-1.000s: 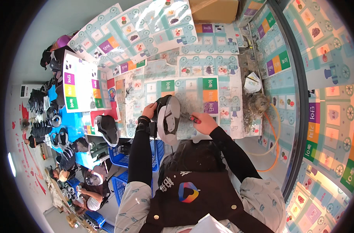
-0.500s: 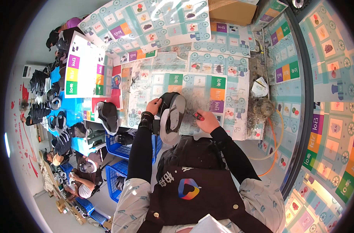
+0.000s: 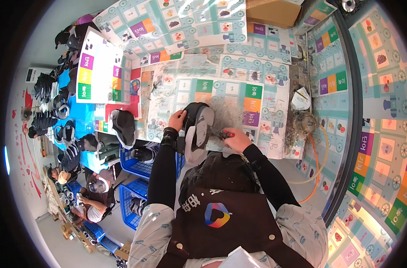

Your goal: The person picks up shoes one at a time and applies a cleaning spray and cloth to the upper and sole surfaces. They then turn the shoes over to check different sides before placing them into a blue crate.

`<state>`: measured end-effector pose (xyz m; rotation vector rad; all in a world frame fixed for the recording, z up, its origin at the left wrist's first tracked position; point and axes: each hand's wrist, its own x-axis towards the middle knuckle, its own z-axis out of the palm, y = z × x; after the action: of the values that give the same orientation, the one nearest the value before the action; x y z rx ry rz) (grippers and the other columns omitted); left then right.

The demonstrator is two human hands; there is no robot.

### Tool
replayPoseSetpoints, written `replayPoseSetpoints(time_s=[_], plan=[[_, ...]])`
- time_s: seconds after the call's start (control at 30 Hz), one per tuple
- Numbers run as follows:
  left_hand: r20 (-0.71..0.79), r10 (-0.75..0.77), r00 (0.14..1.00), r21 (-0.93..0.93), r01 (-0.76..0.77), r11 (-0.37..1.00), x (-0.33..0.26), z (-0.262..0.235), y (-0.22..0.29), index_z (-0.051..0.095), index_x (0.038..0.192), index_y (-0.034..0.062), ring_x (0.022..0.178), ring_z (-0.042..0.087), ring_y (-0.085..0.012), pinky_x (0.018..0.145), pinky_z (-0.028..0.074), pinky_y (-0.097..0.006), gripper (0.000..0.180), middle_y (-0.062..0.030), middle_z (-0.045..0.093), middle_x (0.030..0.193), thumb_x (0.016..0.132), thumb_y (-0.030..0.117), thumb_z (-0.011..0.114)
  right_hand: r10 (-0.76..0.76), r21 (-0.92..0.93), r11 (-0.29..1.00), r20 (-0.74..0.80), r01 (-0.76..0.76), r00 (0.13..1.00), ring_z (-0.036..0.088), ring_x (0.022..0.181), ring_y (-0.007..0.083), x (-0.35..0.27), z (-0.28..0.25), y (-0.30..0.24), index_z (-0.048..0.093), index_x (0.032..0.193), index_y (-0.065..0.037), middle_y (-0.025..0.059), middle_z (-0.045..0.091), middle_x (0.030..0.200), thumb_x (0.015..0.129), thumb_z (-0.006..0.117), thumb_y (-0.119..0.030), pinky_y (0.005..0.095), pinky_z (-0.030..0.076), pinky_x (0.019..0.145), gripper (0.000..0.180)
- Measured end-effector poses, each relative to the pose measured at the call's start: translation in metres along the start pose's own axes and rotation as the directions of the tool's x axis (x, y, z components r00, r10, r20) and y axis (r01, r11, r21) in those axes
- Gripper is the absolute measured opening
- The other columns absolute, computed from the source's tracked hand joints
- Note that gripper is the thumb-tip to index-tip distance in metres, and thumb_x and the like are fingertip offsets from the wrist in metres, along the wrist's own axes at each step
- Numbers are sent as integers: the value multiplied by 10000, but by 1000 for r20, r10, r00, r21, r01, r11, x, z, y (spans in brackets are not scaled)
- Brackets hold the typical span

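Note:
A black and grey shoe [image 3: 205,120] is held up over the near part of the worktable, its pale grey side toward my right hand. My left hand [image 3: 177,119] has its fingers closed on the shoe's dark left edge. Just right of the shoe, my right hand [image 3: 239,141] is wrapped round a small red and black hand tool [image 3: 226,134]. The tool's dark end points at the shoe; I cannot tell if it touches. Another dark shoe [image 3: 123,127] lies at the table's left edge.
Printed sheets cover the worktable [image 3: 268,134], with dark dust behind the tool. Blue baskets [image 3: 134,167] with shoes stand below left. An orange hose [image 3: 317,178] hangs at right beside a dusty lump [image 3: 304,121]. People and shoe racks are far left.
My right hand and the tool have shifted slightly left, closer to the shoe. The shoe in my left hand is tilted a little differently. The whole view has shifted slightly.

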<state>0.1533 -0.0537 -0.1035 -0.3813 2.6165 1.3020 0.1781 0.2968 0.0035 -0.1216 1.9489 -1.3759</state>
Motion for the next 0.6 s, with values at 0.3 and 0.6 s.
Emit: replayPoseSetpoints(time_s=[0.3, 0.6], plan=[[4, -43, 999, 27, 43, 999, -4, 0, 7, 678, 1032, 31, 717, 616, -250, 692, 483, -372, 404, -150, 663, 803, 985, 422, 587, 109, 90, 987, 238, -133, 965, 564, 537, 150, -4, 0, 7, 660, 1047, 65, 108, 633, 674, 712, 639, -92, 303, 434, 540, 370], [-30, -44, 999, -16, 44, 999, -1, 3, 2, 684, 1053, 30, 706, 618, -259, 692, 491, -372, 398, -151, 671, 797, 979, 412, 597, -132, -202, 975, -194, 93, 972, 591, 915, 484, -7, -3, 9, 679, 988, -5, 296, 642, 906, 755, 576, -136, 509, 488, 794, 287]])
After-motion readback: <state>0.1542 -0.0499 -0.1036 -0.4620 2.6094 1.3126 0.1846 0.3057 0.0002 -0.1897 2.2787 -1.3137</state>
